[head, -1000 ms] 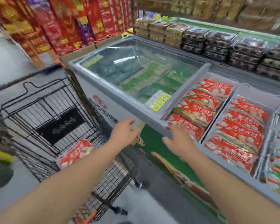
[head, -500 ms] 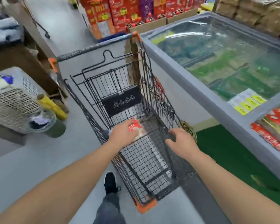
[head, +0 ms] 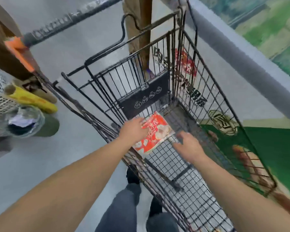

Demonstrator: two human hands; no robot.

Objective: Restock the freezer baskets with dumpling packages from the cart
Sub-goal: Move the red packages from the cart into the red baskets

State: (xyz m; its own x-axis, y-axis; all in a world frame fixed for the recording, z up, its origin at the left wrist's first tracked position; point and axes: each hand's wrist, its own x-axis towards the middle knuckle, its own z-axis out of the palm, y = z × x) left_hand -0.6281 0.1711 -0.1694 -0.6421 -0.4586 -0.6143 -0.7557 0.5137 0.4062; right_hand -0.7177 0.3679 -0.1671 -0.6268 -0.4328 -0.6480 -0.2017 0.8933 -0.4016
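The left hand point(head: 134, 129) lies flat-fingered on the left edge of the red dumpling package point(head: 153, 133), which rests on the wire floor at the far end of the cart point(head: 206, 84). The right hand point(head: 188, 146) hovers just right of it, fingers spread, gripping nothing. This looks like the pickup step; next both hands must clamp the pack and carry it right to the freezer point(head: 241, 52).

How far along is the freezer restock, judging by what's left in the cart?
Nearly done, it seems: only one red dumpling package shows in the wire cart, whose floor is otherwise bare. In hand: the left hand rests on that package's edge, while the right hand reaches in beside it, holding nothing. Left: lifting it out and placing it in a freezer basket; none is in view now.
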